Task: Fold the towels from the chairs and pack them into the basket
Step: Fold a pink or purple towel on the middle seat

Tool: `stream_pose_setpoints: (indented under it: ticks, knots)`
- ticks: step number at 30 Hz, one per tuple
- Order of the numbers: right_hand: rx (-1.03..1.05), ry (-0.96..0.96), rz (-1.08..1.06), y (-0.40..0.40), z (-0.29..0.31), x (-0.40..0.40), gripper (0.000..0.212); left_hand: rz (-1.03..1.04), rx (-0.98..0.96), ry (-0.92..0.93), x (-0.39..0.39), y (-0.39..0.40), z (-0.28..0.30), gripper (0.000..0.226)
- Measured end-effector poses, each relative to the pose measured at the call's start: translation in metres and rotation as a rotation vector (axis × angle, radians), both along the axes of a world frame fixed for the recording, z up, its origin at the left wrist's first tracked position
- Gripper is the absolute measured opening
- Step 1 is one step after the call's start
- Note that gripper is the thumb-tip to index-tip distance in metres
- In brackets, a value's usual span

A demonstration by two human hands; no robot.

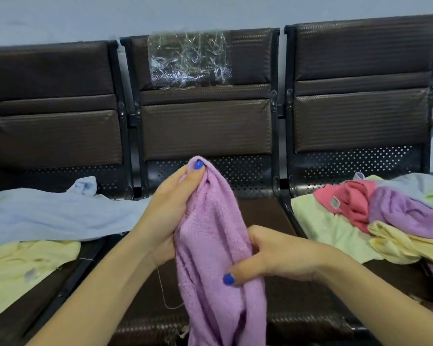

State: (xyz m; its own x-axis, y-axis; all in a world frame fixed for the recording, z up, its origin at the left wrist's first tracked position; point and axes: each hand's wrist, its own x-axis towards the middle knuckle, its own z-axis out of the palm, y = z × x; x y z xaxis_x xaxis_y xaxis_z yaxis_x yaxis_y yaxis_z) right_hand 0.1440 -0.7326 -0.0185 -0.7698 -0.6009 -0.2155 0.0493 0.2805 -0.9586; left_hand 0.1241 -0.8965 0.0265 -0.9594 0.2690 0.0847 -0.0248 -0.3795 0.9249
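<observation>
A lilac towel (210, 221) hangs bunched over the middle chair seat. My left hand (168, 208) grips its top end, thumb pinching the upper edge. Lower down, my right hand (273, 255) holds the towel's right side, thumb across the cloth. A light blue towel (55, 216) and a pale yellow towel (23, 265) lie on the left chair. On the right chair sits a heap of towels (375, 221): pale green, pink, purple and yellow. No basket is in view.
Three dark brown chairs (205, 126) stand in a row against a pale wall. A patch of clear tape (189, 58) covers part of the middle backrest. A loose thread (164, 293) dangles from the lilac towel.
</observation>
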Motion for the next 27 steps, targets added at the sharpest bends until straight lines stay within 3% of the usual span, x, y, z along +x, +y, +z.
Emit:
stream_pose_setpoints:
  ticks: [2,5,7,13,15,16,18,20,21,23,27]
  knots:
    - [0.120,0.086,-0.050,0.002,-0.005,0.014,0.010,0.053,-0.007,0.018,0.006,-0.009,0.011,0.020]
    - [0.350,0.048,-0.055,0.027,-0.005,0.039,0.032,0.141,0.022,0.028,0.012,-0.036,0.037,0.024]
    - [0.352,-0.018,-0.144,0.054,0.004,0.059,0.045,0.188,0.019,0.053,0.019,-0.053,0.053,0.020]
    - [-0.137,0.119,-0.338,0.099,0.073,0.109,0.024,0.217,-0.118,0.171,0.048,-0.074,0.066,0.020]
    - [-0.342,0.100,-0.242,0.097,0.095,0.124,0.037,0.230,-0.105,0.191,0.054,-0.080,0.072,0.025]
    - [-0.542,0.060,-0.220,0.091,0.102,0.130,0.033,0.233,-0.121,0.200,0.057,-0.082,0.074,0.024]
    - [-0.765,0.029,-0.367,0.090,0.125,0.138,0.038,0.220,-0.174,0.219,0.060,-0.086,0.077,0.021]
    - [-0.774,0.156,-0.397,0.090,0.128,0.131,0.037,0.192,-0.205,0.218,0.061,-0.087,0.079,0.022]
    - [-0.786,0.069,-0.329,0.085,0.124,0.123,0.040,0.188,-0.211,0.212,0.061,-0.089,0.079,0.022]
    - [-0.673,0.148,-0.452,0.081,0.120,0.117,0.054,0.219,-0.245,0.203,0.058,-0.093,0.077,0.020]
    - [-0.650,0.051,-0.511,0.073,0.103,0.094,0.057,0.249,-0.346,0.166,0.046,-0.099,0.060,0.019]
